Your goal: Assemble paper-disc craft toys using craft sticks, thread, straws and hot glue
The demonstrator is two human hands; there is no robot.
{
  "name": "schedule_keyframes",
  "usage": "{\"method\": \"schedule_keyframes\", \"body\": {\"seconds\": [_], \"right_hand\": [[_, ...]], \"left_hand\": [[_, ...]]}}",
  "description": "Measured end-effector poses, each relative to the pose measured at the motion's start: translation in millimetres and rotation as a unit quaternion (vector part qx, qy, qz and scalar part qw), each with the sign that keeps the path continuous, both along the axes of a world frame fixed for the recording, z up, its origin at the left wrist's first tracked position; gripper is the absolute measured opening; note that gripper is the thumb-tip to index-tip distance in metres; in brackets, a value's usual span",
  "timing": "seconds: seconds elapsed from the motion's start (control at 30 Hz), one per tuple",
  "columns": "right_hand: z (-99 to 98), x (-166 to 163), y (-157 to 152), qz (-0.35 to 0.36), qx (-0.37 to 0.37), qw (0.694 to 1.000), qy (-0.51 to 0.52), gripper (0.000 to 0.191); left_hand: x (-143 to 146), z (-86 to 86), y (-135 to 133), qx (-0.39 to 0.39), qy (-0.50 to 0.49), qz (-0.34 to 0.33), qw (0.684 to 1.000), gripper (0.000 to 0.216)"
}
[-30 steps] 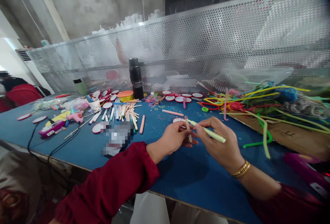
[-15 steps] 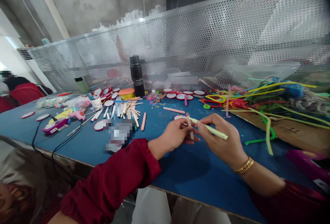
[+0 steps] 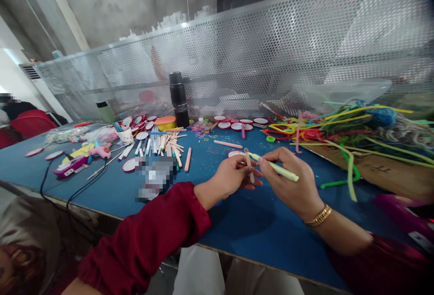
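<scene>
Pinched upright between the fingers of my left hand (image 3: 224, 177) is a flat wooden craft stick (image 3: 248, 164), its upper end pinkish. My right hand (image 3: 294, 182), with a gold band at the wrist, grips a pale yellow marker (image 3: 284, 173) like a pen. The marker's tip points left and lies at or very near the upper part of the stick; whether it touches cannot be made out. Both hands are above the front of the blue table (image 3: 233, 227). Just behind the left fingers lies a white disc with a red rim (image 3: 236, 154), partly hidden.
Left of my hands lie many markers (image 3: 145, 146), loose wooden sticks (image 3: 175, 143) and a pink glue gun (image 3: 101, 151) with a black cord. A black bottle (image 3: 179, 100) stands behind. To the right are tangled pipe cleaners (image 3: 351, 164), cardboard (image 3: 386, 173) and a purple object (image 3: 403, 220).
The view has shifted slightly. The marker tip has moved a very small way along or off the stick's upper end; both hands keep the same grips.
</scene>
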State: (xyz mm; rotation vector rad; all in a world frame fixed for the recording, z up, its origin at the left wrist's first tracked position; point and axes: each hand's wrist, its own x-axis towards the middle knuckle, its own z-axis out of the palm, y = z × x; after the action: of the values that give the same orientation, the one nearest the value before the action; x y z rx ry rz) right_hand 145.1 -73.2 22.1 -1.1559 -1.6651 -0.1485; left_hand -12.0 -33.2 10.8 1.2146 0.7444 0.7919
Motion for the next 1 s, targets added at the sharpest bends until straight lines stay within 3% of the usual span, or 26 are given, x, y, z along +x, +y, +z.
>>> {"method": "schedule_keyframes", "body": {"seconds": [1.0], "right_hand": [[-2.9,1.7,1.0,0.007,-0.002,1.000,-0.014,0.018]], "left_hand": [[0.1,7.0,-3.8,-0.001,0.003,0.012,1.000,0.015]]}}
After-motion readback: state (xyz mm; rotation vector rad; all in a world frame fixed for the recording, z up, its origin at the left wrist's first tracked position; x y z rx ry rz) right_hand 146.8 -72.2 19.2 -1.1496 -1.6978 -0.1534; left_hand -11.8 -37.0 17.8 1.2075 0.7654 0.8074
